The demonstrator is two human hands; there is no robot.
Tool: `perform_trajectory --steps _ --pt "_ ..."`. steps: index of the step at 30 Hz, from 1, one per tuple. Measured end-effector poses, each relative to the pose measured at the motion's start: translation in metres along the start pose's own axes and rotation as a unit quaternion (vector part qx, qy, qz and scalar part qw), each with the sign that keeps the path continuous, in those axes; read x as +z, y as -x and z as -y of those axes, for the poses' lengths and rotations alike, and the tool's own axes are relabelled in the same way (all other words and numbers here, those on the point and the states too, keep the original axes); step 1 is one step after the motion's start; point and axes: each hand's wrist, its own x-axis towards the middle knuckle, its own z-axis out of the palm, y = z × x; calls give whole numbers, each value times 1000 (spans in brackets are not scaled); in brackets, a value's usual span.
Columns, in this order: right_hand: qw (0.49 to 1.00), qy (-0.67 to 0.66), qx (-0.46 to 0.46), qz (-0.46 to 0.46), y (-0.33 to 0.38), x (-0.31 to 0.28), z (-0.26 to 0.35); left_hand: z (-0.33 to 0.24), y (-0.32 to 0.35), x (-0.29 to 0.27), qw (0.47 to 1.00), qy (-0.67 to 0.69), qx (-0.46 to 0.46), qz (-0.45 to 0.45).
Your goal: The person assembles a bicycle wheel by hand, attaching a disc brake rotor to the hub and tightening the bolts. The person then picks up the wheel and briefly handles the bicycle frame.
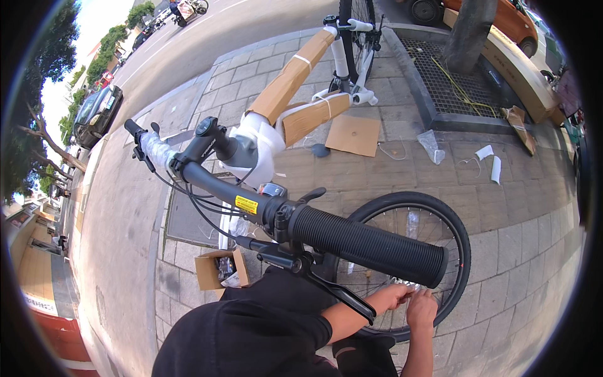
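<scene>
Both my hands are together at the hub of a spoked bicycle wheel (pixel 463 234) with a black tyre, low at the right. My left hand (pixel 396 295) has its fingers closed in a pinch beside the shiny hub. Close against it, my right hand (pixel 422 306) is also closed, with its fingers curled. Whatever they grip is too small to make out. Across the middle, above my hands, runs a black handlebar (pixel 235 200) with a ribbed rubber grip (pixel 370 244). A black brake lever (pixel 339 294) hangs below it and passes in front of my left forearm.
The bike frame (pixel 292 78), wrapped in cardboard and white foam, stretches toward another wheel (pixel 358 47) at the back. A small cardboard box (pixel 207 273) holds parts at the lower left. Flat cardboard (pixel 353 135) and clear plastic (pixel 430 147) litter the paving near a tree grate (pixel 433 56).
</scene>
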Motion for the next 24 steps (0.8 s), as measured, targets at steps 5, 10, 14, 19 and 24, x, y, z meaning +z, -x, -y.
perform_trajectory --steps 5,10,14,19,24 --pt "1000 18 -8 23 2 9 4 4 -5 -14 1000 -13 -1 20" --pt "999 -47 13 -24 6 -1 8 12 -9 -5 998 41 -5 51" --pt "890 -384 244 12 -18 56 5 22 -33 -10 995 73 0 68" --pt "814 -489 308 58 -14 36 -1 20 -49 -19 998 8 -11 69" --pt "976 -181 120 -6 3 -11 8 13 -34 -17 999 -28 -5 47"
